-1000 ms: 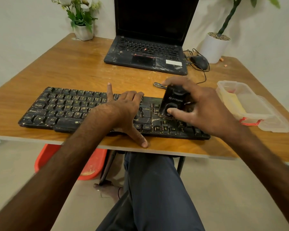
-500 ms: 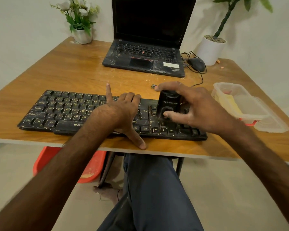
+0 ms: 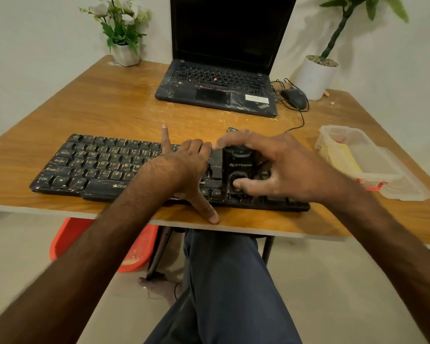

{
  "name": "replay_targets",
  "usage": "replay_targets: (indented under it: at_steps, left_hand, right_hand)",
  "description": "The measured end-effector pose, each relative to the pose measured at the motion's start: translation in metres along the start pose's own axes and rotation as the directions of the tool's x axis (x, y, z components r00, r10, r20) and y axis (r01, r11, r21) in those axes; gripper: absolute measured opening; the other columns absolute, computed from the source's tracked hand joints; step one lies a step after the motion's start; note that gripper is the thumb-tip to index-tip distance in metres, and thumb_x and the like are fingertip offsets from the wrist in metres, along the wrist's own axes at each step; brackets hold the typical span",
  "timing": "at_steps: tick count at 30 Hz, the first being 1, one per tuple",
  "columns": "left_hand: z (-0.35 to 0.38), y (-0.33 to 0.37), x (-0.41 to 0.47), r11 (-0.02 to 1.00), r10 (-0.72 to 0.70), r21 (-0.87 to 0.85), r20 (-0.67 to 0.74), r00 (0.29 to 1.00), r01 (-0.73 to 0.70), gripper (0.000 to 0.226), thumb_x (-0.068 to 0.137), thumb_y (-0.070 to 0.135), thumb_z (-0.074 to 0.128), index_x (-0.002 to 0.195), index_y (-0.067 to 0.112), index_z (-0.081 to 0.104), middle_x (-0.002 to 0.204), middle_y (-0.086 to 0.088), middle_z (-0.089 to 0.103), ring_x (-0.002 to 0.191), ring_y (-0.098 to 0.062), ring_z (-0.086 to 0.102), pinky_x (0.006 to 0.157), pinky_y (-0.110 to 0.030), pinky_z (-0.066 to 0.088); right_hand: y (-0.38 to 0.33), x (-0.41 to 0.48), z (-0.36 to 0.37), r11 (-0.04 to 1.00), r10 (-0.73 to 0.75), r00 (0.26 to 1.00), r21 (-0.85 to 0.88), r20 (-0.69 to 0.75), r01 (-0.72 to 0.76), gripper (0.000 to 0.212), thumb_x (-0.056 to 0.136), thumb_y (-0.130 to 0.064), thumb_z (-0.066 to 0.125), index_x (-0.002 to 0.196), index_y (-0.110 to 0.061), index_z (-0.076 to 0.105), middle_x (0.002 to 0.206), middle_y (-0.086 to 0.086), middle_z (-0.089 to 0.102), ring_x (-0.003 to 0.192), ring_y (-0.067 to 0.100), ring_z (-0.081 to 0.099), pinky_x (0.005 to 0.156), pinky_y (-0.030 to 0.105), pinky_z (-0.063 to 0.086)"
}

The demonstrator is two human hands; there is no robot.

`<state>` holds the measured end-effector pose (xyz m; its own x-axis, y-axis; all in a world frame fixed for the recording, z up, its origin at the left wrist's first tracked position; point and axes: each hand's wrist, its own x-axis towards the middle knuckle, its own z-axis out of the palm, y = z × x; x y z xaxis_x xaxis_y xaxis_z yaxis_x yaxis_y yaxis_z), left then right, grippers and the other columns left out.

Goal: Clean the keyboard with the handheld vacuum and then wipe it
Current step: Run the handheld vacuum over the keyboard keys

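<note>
Head view: the keyboard (image 3: 104,162) lies along the front edge of the bench (image 3: 109,105), running from the left half to right of centre. The right hand (image 3: 283,165) grasps the handheld vacuum (image 3: 237,167), fingers arched over its top and thumb on its near face. The vacuum stands on the keys of the keyboard's right part. The left hand (image 3: 186,167) holds nothing. It rests on the keys just left of the vacuum, index finger pointing to the back of the bench and thumb splayed to the front edge, apparently steadying the board.

By my judgement the task is in its first step, the vacuuming. The keys toward the left end look pale-specked and dusty, so much of the board seems left to go over. No cloth is in either hand, so the wiping is not yet begun.

A clear plastic container (image 3: 358,157) sits near the right edge with something pale yellow inside. I cannot tell whether that is the wipe. A laptop (image 3: 219,83) and a mouse (image 3: 294,98) stand at the back.
</note>
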<state>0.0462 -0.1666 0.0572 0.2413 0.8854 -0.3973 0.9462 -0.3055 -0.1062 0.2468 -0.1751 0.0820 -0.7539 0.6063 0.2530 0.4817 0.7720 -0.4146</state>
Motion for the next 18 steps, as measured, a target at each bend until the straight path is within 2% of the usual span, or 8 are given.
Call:
replay_targets:
  at_steps: [2, 4, 7, 10, 12, 15, 18]
  left_hand:
    - [0.0, 0.0, 0.001, 1.0, 0.0, 0.001, -0.006, 1.0, 0.0, 0.154, 0.05, 0.082, 0.072, 0.156, 0.009, -0.012, 0.167, -0.009, -0.001, 0.154, -0.028, -0.003, 0.109, -0.074, -0.017]
    - [0.001, -0.001, 0.001, 1.0, 0.002, -0.013, -0.012, 1.0, -0.002, 0.155, 0.05, 0.082, 0.072, 0.157, 0.01, -0.013, 0.167, -0.009, -0.002, 0.154, -0.028, -0.003, 0.108, -0.074, -0.019]
    - [0.003, -0.003, 0.001, 1.0, 0.016, -0.018, -0.012, 1.0, -0.016, 0.152, 0.05, 0.083, 0.072, 0.158, 0.012, -0.007, 0.167, -0.008, 0.0, 0.154, -0.027, -0.004, 0.109, -0.074, -0.018]
    - [0.001, -0.001, 0.0, 1.0, 0.017, -0.013, -0.001, 1.0, -0.017, 0.149, 0.053, 0.081, 0.072, 0.158, 0.013, -0.007, 0.167, -0.009, -0.002, 0.154, -0.028, -0.005, 0.109, -0.074, -0.017]
    - [0.0, 0.0, 0.0, 1.0, 0.011, 0.001, -0.01, 1.0, -0.011, 0.151, 0.052, 0.081, 0.073, 0.157, 0.01, -0.01, 0.167, -0.009, -0.001, 0.154, -0.028, -0.004, 0.109, -0.074, -0.017]
    - [0.001, -0.002, 0.0, 1.0, 0.01, -0.015, -0.025, 1.0, -0.01, 0.155, 0.049, 0.082, 0.073, 0.157, 0.01, -0.011, 0.167, -0.008, -0.001, 0.154, -0.027, -0.003, 0.107, -0.074, -0.019]
    - [0.003, -0.003, 0.001, 0.999, 0.019, -0.028, -0.012, 1.0, -0.02, 0.152, 0.05, 0.082, 0.073, 0.158, 0.014, -0.009, 0.167, -0.006, -0.002, 0.154, -0.027, -0.004, 0.108, -0.074, -0.018]
  right_hand:
    - [0.006, 0.008, -0.004, 0.994, 0.018, 1.0, -0.103, -0.022, -0.02, 0.062, 0.086, -0.025, 0.073, 0.14, -0.031, 0.042, 0.112, -0.006, 0.065, 0.092, 0.007, 0.066, 0.072, 0.025, 0.058]
    - [0.009, 0.012, -0.003, 0.992, 0.039, 0.998, -0.118, -0.047, -0.045, 0.062, 0.087, -0.025, 0.072, 0.141, -0.029, 0.042, 0.115, -0.003, 0.065, 0.094, 0.008, 0.065, 0.073, 0.028, 0.058]
    - [0.0, 0.006, 0.0, 0.998, 0.044, 0.999, 0.053, 0.011, -0.044, 0.06, 0.085, -0.022, 0.074, 0.138, -0.028, 0.045, 0.116, -0.009, 0.063, 0.096, 0.005, 0.065, 0.072, 0.021, 0.057]
    - [-0.006, -0.001, -0.003, 0.991, 0.028, 0.998, 0.132, 0.059, -0.035, 0.06, 0.083, -0.019, 0.076, 0.135, -0.03, 0.047, 0.113, -0.017, 0.06, 0.095, 0.0, 0.064, 0.071, 0.012, 0.052]
    - [-0.001, 0.002, -0.003, 0.994, 0.054, 0.998, 0.092, 0.02, -0.056, 0.06, 0.083, -0.019, 0.076, 0.136, -0.028, 0.047, 0.115, -0.012, 0.061, 0.095, 0.001, 0.064, 0.07, 0.016, 0.055]
    - [0.003, 0.006, -0.001, 0.995, 0.07, 0.995, -0.07, -0.072, -0.075, 0.06, 0.085, -0.023, 0.074, 0.138, -0.027, 0.046, 0.111, -0.009, 0.063, 0.091, 0.005, 0.065, 0.07, 0.024, 0.057]
    - [-0.007, -0.001, 0.003, 0.999, 0.044, 0.999, 0.014, -0.024, -0.044, 0.059, 0.085, -0.025, 0.075, 0.137, -0.028, 0.046, 0.111, -0.011, 0.063, 0.094, 0.005, 0.064, 0.071, 0.019, 0.056]
